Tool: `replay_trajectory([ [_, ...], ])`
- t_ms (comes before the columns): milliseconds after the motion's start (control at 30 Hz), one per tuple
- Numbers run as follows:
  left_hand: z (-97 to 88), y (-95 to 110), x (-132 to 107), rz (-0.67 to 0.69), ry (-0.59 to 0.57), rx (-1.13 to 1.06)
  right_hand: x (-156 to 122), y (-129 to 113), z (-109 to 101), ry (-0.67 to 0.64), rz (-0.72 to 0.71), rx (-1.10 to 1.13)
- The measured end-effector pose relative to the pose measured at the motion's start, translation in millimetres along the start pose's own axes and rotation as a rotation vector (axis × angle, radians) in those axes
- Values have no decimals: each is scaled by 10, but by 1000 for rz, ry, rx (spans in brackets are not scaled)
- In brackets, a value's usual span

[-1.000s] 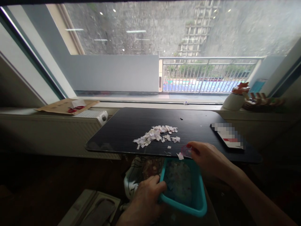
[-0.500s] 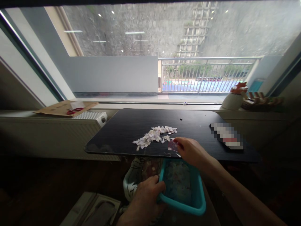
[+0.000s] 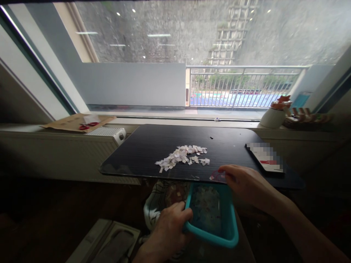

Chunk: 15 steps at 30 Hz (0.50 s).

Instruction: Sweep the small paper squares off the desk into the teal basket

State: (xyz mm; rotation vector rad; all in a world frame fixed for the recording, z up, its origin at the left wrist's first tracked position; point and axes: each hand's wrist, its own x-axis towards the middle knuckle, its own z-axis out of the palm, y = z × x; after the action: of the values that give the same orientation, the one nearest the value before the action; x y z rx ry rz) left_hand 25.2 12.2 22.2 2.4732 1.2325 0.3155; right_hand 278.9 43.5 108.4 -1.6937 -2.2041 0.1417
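Note:
My left hand [image 3: 170,223] is closed on the near left rim of a turquoise plastic bin [image 3: 233,223], held just below the table's front edge. Pale scraps [image 3: 207,204] lie inside the bin. At the front edge of the dark table, my right hand [image 3: 248,184] pinches a thin, see-through pinkish sheet [image 3: 218,176] resting against the tabletop; its exact kind is unclear. A small white scrap touches the sheet's left side. Left of it, a pile of small white paper pieces [image 3: 178,156] spreads across the table, with a small cluster [image 3: 204,161] at its right end.
The black table [image 3: 227,146] stands against a window sill. A dark flat object with a blurred pale face [image 3: 264,159] lies on its right side. Red-handled scissors [image 3: 88,126] rest on brown paper [image 3: 65,122] at left. A white pot [image 3: 271,117] stands on the sill.
My right hand has moved right with the pinkish sheet, along the table's front edge and away from the paper pile. My left hand still grips the bin, almost unmoved.

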Motion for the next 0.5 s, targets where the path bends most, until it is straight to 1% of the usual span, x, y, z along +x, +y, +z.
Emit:
replay_trajectory([
  [67,1,0,10,-4,3,3,5,24,6,15,-3,-22],
  [167,-8,5,17,-9,-3,4,-11,46,26,3,-31,-23],
  [267,-28,19,16,-15,-34,15,-71,51,16,-13,-58,-11],
  [333,-38,30,19,-25,-58,26,-88,49,-4,0,-48,-23],
  [400,-38,33,23,-31,-63,24,-44,47,-11,29,-27,-36],
  [500,-12,19,19,-26,-30,3,133,45,44,66,6,-41],
])
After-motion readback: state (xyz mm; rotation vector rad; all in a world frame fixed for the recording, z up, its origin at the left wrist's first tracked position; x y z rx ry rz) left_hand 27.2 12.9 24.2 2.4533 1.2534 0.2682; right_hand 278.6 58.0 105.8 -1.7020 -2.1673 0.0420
